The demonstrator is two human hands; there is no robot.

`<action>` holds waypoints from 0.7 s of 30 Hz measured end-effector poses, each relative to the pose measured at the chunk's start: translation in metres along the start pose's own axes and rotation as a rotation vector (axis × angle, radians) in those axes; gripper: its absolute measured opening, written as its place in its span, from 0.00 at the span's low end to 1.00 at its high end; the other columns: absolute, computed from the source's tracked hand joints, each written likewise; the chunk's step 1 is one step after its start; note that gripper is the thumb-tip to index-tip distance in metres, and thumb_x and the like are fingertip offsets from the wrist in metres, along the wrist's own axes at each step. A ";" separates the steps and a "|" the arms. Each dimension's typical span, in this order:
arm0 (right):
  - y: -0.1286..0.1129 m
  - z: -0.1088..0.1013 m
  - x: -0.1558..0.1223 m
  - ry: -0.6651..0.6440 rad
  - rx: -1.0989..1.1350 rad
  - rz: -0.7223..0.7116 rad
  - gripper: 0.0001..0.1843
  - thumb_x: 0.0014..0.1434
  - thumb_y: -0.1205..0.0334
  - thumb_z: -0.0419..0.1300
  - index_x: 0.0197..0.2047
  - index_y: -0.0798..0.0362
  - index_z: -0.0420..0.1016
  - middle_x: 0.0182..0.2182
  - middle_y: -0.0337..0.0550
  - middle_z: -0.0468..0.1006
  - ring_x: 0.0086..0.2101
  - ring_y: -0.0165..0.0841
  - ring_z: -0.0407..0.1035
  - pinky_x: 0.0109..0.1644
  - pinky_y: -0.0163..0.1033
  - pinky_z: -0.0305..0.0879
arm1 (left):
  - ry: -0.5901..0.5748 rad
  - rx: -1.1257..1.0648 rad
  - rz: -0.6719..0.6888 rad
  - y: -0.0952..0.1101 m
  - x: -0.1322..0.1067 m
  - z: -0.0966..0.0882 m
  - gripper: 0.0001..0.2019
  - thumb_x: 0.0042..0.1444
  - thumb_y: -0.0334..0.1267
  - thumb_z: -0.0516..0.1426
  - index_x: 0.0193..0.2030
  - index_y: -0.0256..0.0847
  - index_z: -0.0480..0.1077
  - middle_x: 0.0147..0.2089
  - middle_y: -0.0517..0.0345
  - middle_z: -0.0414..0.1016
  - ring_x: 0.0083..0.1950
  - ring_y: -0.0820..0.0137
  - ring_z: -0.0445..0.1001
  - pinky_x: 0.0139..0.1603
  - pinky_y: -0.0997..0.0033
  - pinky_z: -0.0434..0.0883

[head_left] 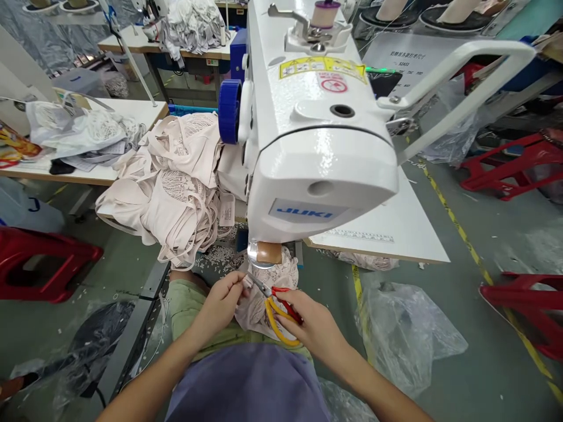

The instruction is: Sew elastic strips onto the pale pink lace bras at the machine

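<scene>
My right hand [317, 323] grips a pair of scissors [277, 310] with one red and one yellow handle loop. Their blades point up and left, toward the fingertips of my left hand [223, 300]. That hand is closed in a pinch on the edge of a pale lace bra [259, 302], which lies over my lap. Just above both hands is the head of a white sewing machine [323, 176], with its needle area partly hidden. Whether the blades are touching fabric or thread is too small to tell.
A heap of pale bras [180, 181] sits left of the machine. A white table [387, 225] extends right. Red stools [44, 264] stand on both sides. Plastic bags [409, 334] and scraps lie on the floor. Another worktable [101, 170] holds white garments.
</scene>
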State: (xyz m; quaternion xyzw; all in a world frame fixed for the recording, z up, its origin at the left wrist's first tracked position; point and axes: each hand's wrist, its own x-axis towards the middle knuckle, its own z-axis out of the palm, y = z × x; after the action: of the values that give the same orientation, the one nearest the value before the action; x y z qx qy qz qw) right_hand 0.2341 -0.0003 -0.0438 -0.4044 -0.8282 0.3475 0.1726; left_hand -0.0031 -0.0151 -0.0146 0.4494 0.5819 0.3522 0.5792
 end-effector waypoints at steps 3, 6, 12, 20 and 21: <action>0.002 0.002 -0.009 0.050 0.108 0.090 0.17 0.61 0.64 0.58 0.54 0.45 0.67 0.43 0.44 0.76 0.33 0.33 0.72 0.34 0.37 0.71 | -0.007 -0.021 0.034 -0.001 0.001 -0.004 0.15 0.67 0.45 0.48 0.32 0.40 0.64 0.27 0.65 0.61 0.27 0.74 0.57 0.29 0.74 0.57; 0.002 0.007 -0.016 0.128 0.174 0.094 0.22 0.54 0.65 0.61 0.52 0.47 0.65 0.42 0.45 0.73 0.29 0.31 0.66 0.32 0.37 0.67 | 0.000 -0.022 0.046 -0.001 0.003 -0.007 0.18 0.67 0.49 0.51 0.29 0.40 0.62 0.26 0.65 0.60 0.26 0.76 0.56 0.28 0.75 0.56; -0.007 0.018 -0.007 0.112 0.187 0.091 0.27 0.48 0.64 0.64 0.53 0.47 0.66 0.44 0.45 0.73 0.32 0.32 0.66 0.34 0.38 0.67 | -0.023 -0.052 0.003 0.001 0.004 -0.007 0.16 0.65 0.50 0.53 0.34 0.39 0.67 0.28 0.62 0.67 0.27 0.75 0.61 0.28 0.75 0.60; -0.011 0.017 0.010 0.056 0.258 0.198 0.19 0.55 0.59 0.63 0.51 0.48 0.72 0.41 0.44 0.77 0.33 0.34 0.71 0.36 0.40 0.70 | -0.005 0.002 0.009 -0.002 0.001 -0.012 0.15 0.65 0.49 0.52 0.33 0.40 0.67 0.31 0.60 0.70 0.30 0.73 0.67 0.32 0.74 0.64; -0.011 0.016 0.010 0.048 0.271 0.205 0.19 0.55 0.59 0.63 0.51 0.48 0.73 0.42 0.44 0.78 0.35 0.36 0.73 0.38 0.41 0.71 | 0.001 0.014 0.009 -0.002 0.001 -0.013 0.15 0.65 0.48 0.52 0.33 0.40 0.67 0.30 0.60 0.70 0.29 0.73 0.67 0.32 0.74 0.64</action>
State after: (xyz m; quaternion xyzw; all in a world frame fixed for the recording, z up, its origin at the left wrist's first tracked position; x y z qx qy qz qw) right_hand 0.2132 -0.0041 -0.0475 -0.4681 -0.7239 0.4618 0.2089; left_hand -0.0158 -0.0135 -0.0155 0.4559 0.5827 0.3508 0.5741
